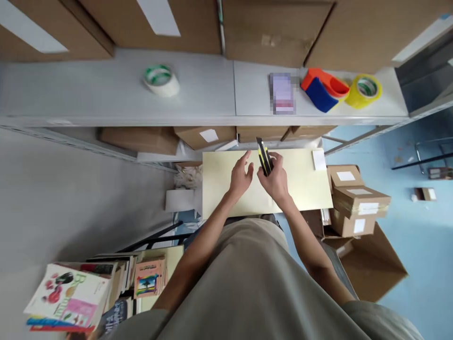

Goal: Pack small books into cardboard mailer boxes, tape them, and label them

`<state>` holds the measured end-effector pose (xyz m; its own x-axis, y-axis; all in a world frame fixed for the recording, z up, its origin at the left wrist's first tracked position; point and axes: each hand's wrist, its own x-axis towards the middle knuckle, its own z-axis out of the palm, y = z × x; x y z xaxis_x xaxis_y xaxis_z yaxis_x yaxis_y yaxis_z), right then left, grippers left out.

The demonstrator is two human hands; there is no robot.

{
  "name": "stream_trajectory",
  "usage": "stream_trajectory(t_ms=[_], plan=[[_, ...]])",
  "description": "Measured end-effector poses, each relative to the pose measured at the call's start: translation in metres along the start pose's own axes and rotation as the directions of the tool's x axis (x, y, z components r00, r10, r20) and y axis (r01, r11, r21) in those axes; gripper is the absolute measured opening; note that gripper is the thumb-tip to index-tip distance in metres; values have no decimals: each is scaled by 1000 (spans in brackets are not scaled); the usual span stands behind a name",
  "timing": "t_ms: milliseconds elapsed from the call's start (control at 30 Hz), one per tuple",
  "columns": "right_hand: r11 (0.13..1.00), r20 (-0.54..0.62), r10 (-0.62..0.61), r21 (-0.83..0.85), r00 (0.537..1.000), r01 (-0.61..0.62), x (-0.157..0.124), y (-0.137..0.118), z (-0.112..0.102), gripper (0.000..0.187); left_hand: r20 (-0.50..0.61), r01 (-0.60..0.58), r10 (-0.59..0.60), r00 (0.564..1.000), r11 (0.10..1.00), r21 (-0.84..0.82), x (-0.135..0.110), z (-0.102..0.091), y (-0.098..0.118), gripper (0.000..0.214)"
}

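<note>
In my right hand (278, 178) is a black and yellow box cutter (264, 156), its tip pointing up and away from me. The fingers and thumb wrap round its handle. To its left my left hand (242, 174) hovers with thumb and fingers apart, holding nothing. Both hands are over a pale yellow tabletop (304, 184). A small white paper (319, 160) lies at the tabletop's far right corner.
A grey shelf (201, 89) crosses ahead, bearing a white tape roll (162, 81), a red and blue tape dispenser (323, 89) and a yellow tape roll (364, 91). Cardboard boxes (357, 200) stand right of the table. Stacked books (69, 295) lie at lower left.
</note>
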<state>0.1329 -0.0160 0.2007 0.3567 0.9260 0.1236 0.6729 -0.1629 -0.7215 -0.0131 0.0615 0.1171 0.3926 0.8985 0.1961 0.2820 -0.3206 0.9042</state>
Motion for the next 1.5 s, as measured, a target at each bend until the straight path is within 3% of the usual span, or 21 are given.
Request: stream_trajectory(t_ms=[133,267,367,467,533,600,667,733,800,867,933,967,1033,1167,1367,1500], plan=[[983,-78,-181,3,980,182,116,-45,35,46,-128,-105,97,987,993,-55,41,-51,46,56],[971,-46,-205,-133,978,197,214,-67,62,38,-172,-78,71,983,996,-35,58,-83,73,58],[958,8,-172,-232,985,169,255,-72,70,37,-149,-47,43,988,999,-20,53,-86,71,56],[931,51,-176,-315,983,183,269,-72,68,36,-95,15,-15,995,1000,4,40,-68,49,50],[915,44,-238,-326,970,240,262,-67,65,38,-18,110,-109,994,994,28,28,-47,28,45],[902,4,-326,-299,945,312,238,-52,60,42,117,254,-262,958,964,81,11,-22,6,43],[901,-44,-378,-249,925,356,195,-24,56,45,250,389,-420,873,907,164,-10,3,-12,42],[928,-57,-340,-180,939,325,136,18,51,44,326,464,-513,794,858,220,-33,28,-24,36],[972,27,-199,-118,980,201,72,71,44,40,376,504,-559,739,829,242,-52,52,-32,28],[992,167,85,-109,982,-68,16,125,34,37,419,538,-594,687,803,257,-65,76,-38,23],[891,233,448,-196,863,-409,-24,172,23,41,443,569,-621,647,779,262,-70,99,-41,22],[852,231,519,-224,823,-474,-36,191,18,44,445,586,-634,632,767,261,-70,110,-43,24],[795,233,604,-253,762,-552,-49,218,11,47,437,623,-663,608,739,255,-67,131,-47,31],[761,275,649,-243,709,-602,-42,245,9,41,424,685,-696,579,697,210,-61,159,-50,39],[760,401,640,-199,656,-619,-17,263,15,15,422,718,-690,589,686,119,-64,182,-46,35],[791,473,582,-142,661,-595,-12,265,10,11,358,754,-737,573,646,122,-65,197,-40,27]])
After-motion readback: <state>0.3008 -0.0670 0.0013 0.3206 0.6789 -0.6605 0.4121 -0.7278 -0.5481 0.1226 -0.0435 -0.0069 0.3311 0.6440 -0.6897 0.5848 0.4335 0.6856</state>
